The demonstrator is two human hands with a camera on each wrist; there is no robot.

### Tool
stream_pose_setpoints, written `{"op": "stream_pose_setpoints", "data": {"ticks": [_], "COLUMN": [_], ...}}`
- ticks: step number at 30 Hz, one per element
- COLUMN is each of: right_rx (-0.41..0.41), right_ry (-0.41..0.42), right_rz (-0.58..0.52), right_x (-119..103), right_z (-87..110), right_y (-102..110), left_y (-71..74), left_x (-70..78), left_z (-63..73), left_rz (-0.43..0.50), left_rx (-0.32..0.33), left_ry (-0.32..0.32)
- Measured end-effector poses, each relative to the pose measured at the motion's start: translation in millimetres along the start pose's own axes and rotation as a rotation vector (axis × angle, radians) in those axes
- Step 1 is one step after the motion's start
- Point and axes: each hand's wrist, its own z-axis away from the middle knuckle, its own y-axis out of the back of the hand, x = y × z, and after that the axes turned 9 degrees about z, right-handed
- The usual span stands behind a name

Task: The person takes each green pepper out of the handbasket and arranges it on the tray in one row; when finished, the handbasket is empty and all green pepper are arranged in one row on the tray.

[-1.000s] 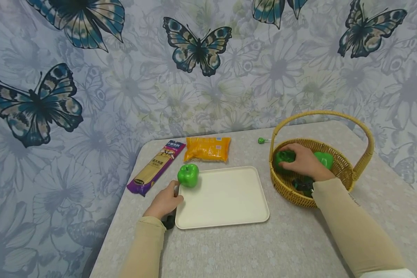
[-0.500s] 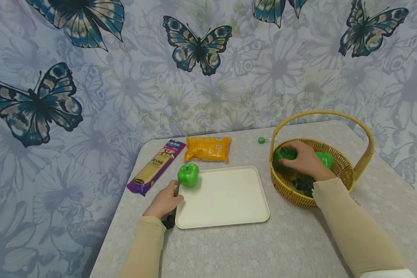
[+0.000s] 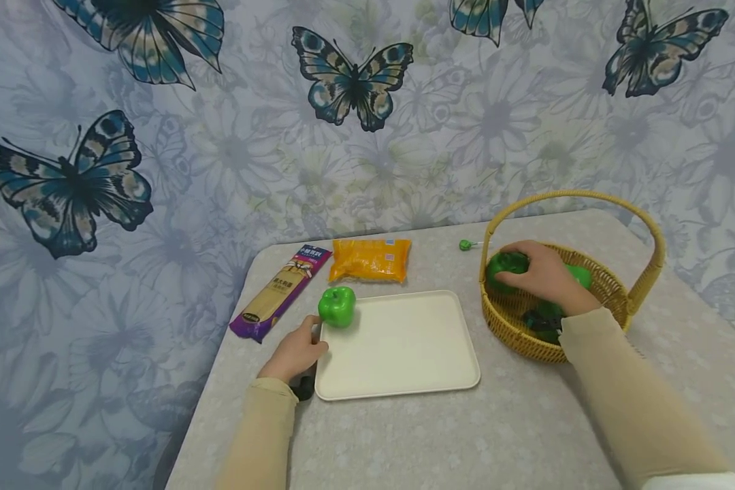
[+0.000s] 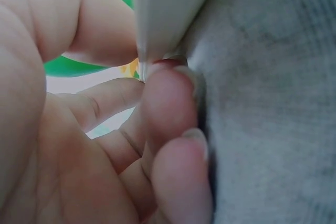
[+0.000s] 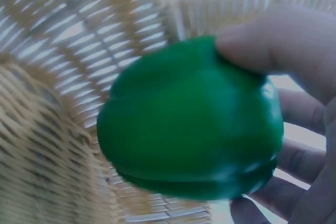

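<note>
With thumb and fingers around it, my right hand point(image 3: 542, 272) grips a green bell pepper point(image 3: 505, 271) at the left side of a wicker basket point(image 3: 520, 342). The same pepper fills the middle of the right wrist view, its glossy body point(image 5: 184, 124) close to the woven wall. My left hand point(image 3: 292, 352) pinches the left edge of a cream tray point(image 3: 404, 347); in the left wrist view the thumb and curled fingertips point(image 4: 170, 103) meet at the rim. Another green bell pepper point(image 3: 337, 306) sits on the tray's far left corner.
More green peppers point(image 3: 580, 275) lie in the basket, partly hidden by my right hand. The basket's tall handle point(image 3: 572, 194) arches over it. Behind the tray lie an orange packet point(image 3: 370, 260) and a purple pasta pack point(image 3: 282, 292). A small green item point(image 3: 465, 245) rests near the wall.
The pepper in my right hand has risen slightly inside the basket. My left hand stays at the tray's edge. The head view has shifted a little.
</note>
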Motion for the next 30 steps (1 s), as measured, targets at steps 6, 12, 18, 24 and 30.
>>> {"op": "stream_pose_setpoints", "data": {"ticks": [6,12,18,24,30], "right_rx": [-0.009,0.048,0.125,0.054,-0.05], "right_ry": [0.013,0.117,0.311,0.44,0.489], "right_rz": [0.024,0.03,-0.022,-0.117,-0.177], "right_x": [-12,-38,-75,-114,-147], "right_z": [11.4,29.0,35.5,28.8,14.7], "right_y": [20,29,14,-19,-60], "left_y": [-1.2,2.4,2.8,2.8,2.7], "left_x": [0.3,1.2,0.0,1.5,4.9], "left_z": [-0.7,0.3,-0.2,-0.9,0.9], "left_rz": [0.0,-0.009,0.002,0.005,0.007], "left_rx": [-0.009,-0.015,-0.015,-0.007,-0.014], "left_ry": [0.0,0.004,0.003,-0.01,-0.015]}}
